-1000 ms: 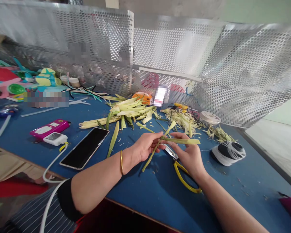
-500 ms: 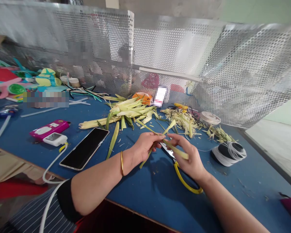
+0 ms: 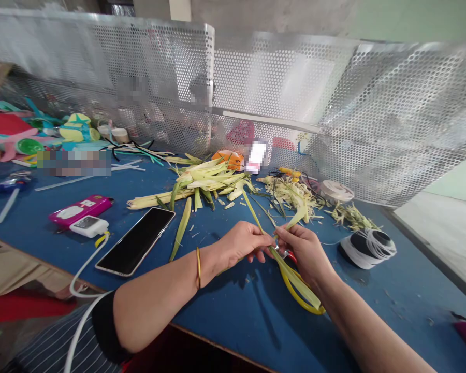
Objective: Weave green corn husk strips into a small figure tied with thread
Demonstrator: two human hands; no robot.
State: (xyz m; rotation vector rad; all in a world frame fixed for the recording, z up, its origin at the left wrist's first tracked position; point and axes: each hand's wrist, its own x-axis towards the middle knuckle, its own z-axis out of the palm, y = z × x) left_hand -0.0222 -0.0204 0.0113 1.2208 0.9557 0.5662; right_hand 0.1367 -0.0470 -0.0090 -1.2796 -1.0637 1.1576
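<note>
My left hand point(image 3: 245, 243) pinches long pale green corn husk strips point(image 3: 301, 286) between thumb and fingers. One narrow strip points up and away toward the pile, while a wider one slants down toward me on the right. Close by, my right hand point(image 3: 306, 253) is closed on a pale husk piece point(image 3: 297, 215) that sticks up past the fingertips. Beneath the hands lie scissors with yellow handles point(image 3: 314, 311), partly covered by the strip and the right hand. A heap of corn husks point(image 3: 213, 176) rests beyond my left hand.
Shredded husk point(image 3: 285, 194) lies beyond my right hand, and a thread spool point(image 3: 367, 248) stands to its right. At left are a black-screened phone point(image 3: 137, 242), a magenta device point(image 3: 81, 210) and a white cable point(image 3: 75, 280). Perforated metal panels point(image 3: 272, 83) line the table's back.
My right hand has moved slightly toward the left fingertips, now gripping a husk piece. The wide strip has swung down over the scissors' handles; the narrow one points farther away.
</note>
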